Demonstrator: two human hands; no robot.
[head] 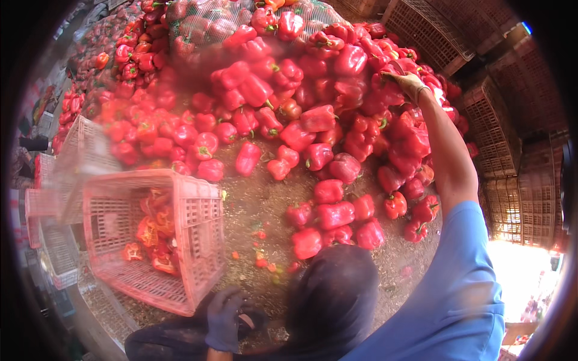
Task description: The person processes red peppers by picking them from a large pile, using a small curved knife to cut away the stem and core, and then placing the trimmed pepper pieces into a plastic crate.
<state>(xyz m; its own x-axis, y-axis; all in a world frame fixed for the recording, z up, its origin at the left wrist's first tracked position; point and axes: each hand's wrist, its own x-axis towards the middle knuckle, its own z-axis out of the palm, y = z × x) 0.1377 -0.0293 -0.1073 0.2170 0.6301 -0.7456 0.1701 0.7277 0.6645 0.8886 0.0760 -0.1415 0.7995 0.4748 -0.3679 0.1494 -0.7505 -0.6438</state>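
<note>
At the upper right, my right hand (410, 85), in a pale glove, reaches with a bent wrist onto the heap of red bell peppers (351, 60). A thin dark edge shows by its fingers; whether it grips that or a pepper is unclear. Down at the bottom, my left hand (224, 318), in a grey-blue glove, is held with curled fingers near my dark-clothed knee. A small pale thing shows beside it, but its hold is unclear. Left of centre, a pink plastic crate (198, 234) lies tilted with its opening towards the left, holding cut red pepper pieces (156, 230).
Loose peppers (336, 215) and small scraps (261, 261) lie on the dirty floor (253, 207) before me. Filled mesh sacks (203, 27) stand behind the heap. Stacked crates (490, 126) line the right side, and more crates (58, 252) stand at the left.
</note>
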